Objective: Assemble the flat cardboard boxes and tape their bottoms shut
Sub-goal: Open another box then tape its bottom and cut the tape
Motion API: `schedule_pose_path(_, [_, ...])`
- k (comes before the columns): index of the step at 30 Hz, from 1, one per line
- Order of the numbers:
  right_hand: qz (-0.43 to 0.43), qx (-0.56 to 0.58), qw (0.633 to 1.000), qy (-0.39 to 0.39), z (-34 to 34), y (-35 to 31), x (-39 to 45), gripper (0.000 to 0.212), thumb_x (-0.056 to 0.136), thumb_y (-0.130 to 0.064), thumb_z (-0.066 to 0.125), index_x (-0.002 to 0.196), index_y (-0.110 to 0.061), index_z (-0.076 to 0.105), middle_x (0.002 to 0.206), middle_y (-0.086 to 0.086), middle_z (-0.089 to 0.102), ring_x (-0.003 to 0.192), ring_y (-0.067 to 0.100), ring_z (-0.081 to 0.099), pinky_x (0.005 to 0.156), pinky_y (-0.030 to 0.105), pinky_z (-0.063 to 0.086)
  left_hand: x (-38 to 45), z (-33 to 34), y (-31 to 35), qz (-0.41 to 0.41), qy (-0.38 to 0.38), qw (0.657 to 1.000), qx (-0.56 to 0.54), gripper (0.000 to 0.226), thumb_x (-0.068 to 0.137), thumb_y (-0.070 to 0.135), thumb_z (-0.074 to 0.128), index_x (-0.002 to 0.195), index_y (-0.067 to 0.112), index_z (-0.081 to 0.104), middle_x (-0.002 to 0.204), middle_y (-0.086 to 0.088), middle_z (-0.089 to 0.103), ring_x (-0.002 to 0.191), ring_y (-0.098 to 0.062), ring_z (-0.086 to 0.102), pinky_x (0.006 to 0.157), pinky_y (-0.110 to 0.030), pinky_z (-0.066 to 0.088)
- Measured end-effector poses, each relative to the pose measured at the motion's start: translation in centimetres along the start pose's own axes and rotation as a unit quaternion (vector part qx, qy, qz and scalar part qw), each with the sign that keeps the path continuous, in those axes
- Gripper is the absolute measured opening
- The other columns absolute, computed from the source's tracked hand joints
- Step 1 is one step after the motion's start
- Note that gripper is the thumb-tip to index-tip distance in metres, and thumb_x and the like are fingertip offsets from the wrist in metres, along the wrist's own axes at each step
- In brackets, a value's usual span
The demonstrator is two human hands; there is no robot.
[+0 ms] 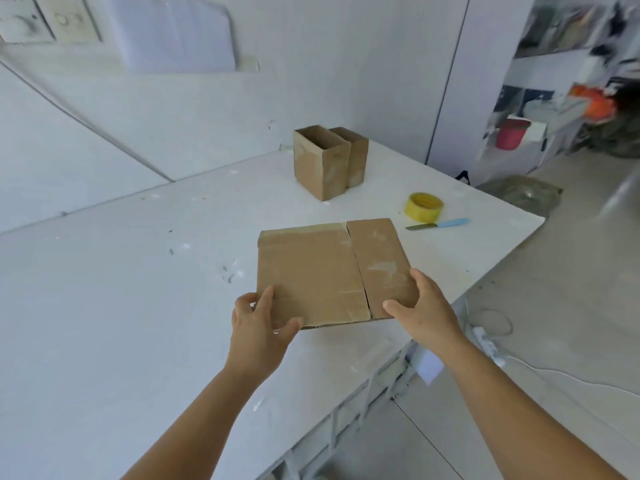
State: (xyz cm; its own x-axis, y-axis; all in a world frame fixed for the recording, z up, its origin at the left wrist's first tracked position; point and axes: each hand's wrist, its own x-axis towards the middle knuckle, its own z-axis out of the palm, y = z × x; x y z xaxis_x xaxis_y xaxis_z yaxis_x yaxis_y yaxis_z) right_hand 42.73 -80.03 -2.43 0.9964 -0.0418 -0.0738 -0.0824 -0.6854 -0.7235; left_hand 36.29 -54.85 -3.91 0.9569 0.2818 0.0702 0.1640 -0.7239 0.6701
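Observation:
A flat brown cardboard box (322, 271) lies on the white table (121, 289) near its front right edge, old tape along its far edge. My left hand (261, 327) pinches its near left corner, thumb on top and fingers curled at the edge. My right hand (420, 306) holds the near right corner, thumb on the top face and fingers round the side. Two assembled open-topped boxes (329, 161) stand upright side by side at the back of the table. A yellow tape roll (424, 206) lies flat to the right, apart from the flat box.
A knife with a light blue handle (438, 224) lies just in front of the tape roll. The table's right edge drops to a floor with a white power strip and cord (485, 341). Shelves with a red bucket (512, 133) stand at the far right.

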Motion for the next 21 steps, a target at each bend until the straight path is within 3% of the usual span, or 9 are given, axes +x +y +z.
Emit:
schedule_pose_path(5, [0.010, 0.018, 1.000, 0.014, -1.5, 1.2, 5.9, 0.081, 0.080, -0.038, 0.066, 0.148, -0.020, 0.025, 0.150, -0.004, 0.033, 0.135, 0.016, 0.035, 0.108, 0.036, 0.034, 5.8, 3.3, 2.2, 0.008, 0.000, 1.000, -0.004, 0.073, 0.082, 0.043, 0.067, 0.143, 0.019, 0.034, 0.138, -0.010, 0.029, 0.126, -0.027, 0.033, 0.099, -0.033, 0.036])
schedule_pose_path(8, [0.008, 0.012, 1.000, 0.019, -2.7, 1.4, 9.7, 0.077, 0.081, -0.039, 0.066, 0.146, -0.018, 0.030, 0.147, -0.005, 0.037, 0.130, 0.015, 0.040, 0.101, 0.029, 0.036, 9.1, 4.9, 3.6, -0.003, 0.003, 1.000, -0.012, 0.073, 0.082, 0.044, 0.066, 0.143, 0.018, 0.036, 0.137, -0.009, 0.030, 0.126, -0.026, 0.034, 0.099, -0.033, 0.038])
schedule_pose_path(12, [-0.019, 0.021, 0.998, 0.050, -4.3, 1.5, 13.9, 0.059, 0.081, -0.037, 0.067, 0.133, -0.020, 0.046, 0.129, -0.005, 0.051, 0.096, 0.005, 0.048, 0.076, 0.019, 0.036, 13.0, 6.0, 5.6, -0.011, 0.000, 1.000, -0.014, 0.075, 0.082, 0.051, 0.062, 0.143, 0.017, 0.037, 0.135, -0.006, 0.034, 0.124, -0.024, 0.039, 0.099, -0.032, 0.040])
schedule_pose_path(16, [-0.028, 0.044, 0.997, 0.058, -5.2, 1.3, 17.6, 0.063, 0.081, -0.043, 0.065, 0.136, -0.018, 0.046, 0.134, -0.004, 0.050, 0.112, 0.011, 0.048, 0.089, 0.024, 0.037, 15.6, 6.3, 7.1, -0.026, 0.003, 1.000, 0.001, 0.076, 0.081, 0.058, 0.056, 0.142, 0.017, 0.039, 0.129, -0.004, 0.039, 0.114, -0.018, 0.048, 0.093, -0.028, 0.041])
schedule_pose_path(19, [-0.052, 0.059, 0.995, 0.059, -5.5, 0.8, 20.3, 0.053, 0.083, -0.047, 0.061, 0.129, -0.021, 0.052, 0.128, -0.007, 0.052, 0.112, 0.009, 0.047, 0.087, 0.024, 0.035, 17.4, 6.2, 8.1, -0.047, 0.022, 0.999, 0.015, 0.073, 0.081, 0.062, 0.052, 0.137, 0.015, 0.047, 0.121, -0.005, 0.047, 0.094, -0.011, 0.047, 0.080, -0.024, 0.038])
schedule_pose_path(21, [-0.070, 0.068, 0.994, 0.052, -5.9, 0.5, 22.2, 0.044, 0.085, -0.048, 0.058, 0.122, -0.024, 0.056, 0.120, -0.010, 0.055, 0.107, 0.007, 0.048, 0.083, 0.023, 0.034, 18.4, 6.3, 9.1, -0.071, 0.032, 0.997, 0.012, 0.071, 0.081, 0.063, 0.050, 0.133, 0.014, 0.052, 0.113, -0.006, 0.056, 0.088, -0.015, 0.054, 0.075, -0.027, 0.042])
